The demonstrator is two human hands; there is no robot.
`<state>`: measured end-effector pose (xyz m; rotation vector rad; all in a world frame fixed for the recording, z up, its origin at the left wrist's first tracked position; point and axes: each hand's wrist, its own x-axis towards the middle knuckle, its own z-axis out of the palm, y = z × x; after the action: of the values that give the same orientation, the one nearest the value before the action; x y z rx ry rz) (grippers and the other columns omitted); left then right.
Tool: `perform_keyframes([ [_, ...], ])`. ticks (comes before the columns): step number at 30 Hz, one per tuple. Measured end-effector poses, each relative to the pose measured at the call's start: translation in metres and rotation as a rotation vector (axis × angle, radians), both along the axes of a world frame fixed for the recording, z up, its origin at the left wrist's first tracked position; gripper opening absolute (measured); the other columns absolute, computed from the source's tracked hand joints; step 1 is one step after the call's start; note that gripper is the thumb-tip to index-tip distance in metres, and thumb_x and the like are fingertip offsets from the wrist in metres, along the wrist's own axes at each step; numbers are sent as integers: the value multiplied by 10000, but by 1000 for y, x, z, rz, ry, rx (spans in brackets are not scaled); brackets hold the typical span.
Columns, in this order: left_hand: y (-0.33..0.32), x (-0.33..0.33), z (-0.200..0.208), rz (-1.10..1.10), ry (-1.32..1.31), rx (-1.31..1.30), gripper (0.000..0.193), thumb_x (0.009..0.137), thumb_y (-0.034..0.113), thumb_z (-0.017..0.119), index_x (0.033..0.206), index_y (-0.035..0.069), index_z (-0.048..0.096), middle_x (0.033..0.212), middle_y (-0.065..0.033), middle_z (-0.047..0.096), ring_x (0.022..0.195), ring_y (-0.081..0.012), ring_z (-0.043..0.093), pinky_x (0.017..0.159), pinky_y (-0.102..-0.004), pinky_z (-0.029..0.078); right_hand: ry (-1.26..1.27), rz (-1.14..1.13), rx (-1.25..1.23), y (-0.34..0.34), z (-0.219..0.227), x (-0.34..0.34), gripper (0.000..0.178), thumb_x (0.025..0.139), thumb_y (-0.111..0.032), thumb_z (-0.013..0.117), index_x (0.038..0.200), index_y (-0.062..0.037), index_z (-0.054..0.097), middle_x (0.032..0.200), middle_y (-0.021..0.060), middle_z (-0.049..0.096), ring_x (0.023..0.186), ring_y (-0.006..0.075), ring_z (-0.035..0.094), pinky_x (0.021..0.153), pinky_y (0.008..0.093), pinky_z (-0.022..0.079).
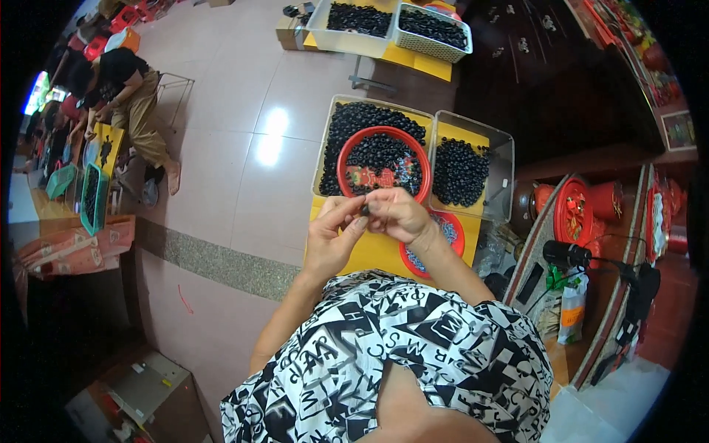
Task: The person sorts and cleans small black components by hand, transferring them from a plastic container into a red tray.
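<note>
My left hand (332, 230) pinches a small black round part (365, 210) between thumb and forefinger. Close against it, my right hand (399, 215) has its fingers drawn together at the same part; whether they hold a second small piece is hidden. Both hands are over the near rim of a red round tray (343, 171), which holds black parts and some small silvery-blue pieces. Under my right forearm lies a smaller red dish (459, 240) filled with small silvery-blue pieces.
The red tray rests on a clear bin (322, 148) of black parts; another clear bin (509, 177) stands to its right. A yellow board (332, 255) lies beneath. Two more full baskets (434, 50) stand farther off. At left, a person (133, 96) works by a yellow table (109, 148).
</note>
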<state>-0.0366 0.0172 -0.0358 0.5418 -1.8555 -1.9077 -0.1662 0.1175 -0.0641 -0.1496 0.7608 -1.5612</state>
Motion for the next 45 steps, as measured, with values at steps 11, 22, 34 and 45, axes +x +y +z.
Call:
perform_keyframes([
  [11,4,24,65,-148,146,336,218,808,24,565,1005,-67,557,911,-102,559,785,-143,547,687,-231,449,1474,-183,576,19,-105,-55,114,742,-122,593,776,-25,643,705,122,616,649,221,598,604,319,463],
  [22,-7,44,66,-52,174,577,279,806,62,588,1057,-48,535,878,-127,591,741,-157,569,661,-247,467,1824,-67,949,9,-176,-119,162,713,-72,552,828,-118,656,849,169,540,838,346,543,727,416,454],
  [34,-16,37,50,-5,127,767,245,818,59,559,1044,-33,540,850,-115,587,710,-155,552,635,-244,431,1886,278,976,-7,-156,-120,160,713,-67,570,872,-77,589,920,174,535,915,331,529,782,415,449],
  [45,-15,37,52,-35,192,882,256,826,92,548,1053,-23,523,852,-139,569,695,-186,554,628,-255,454,1834,334,1105,-20,-140,-107,229,743,-46,516,969,-18,541,1016,218,536,980,350,529,816,411,450],
])
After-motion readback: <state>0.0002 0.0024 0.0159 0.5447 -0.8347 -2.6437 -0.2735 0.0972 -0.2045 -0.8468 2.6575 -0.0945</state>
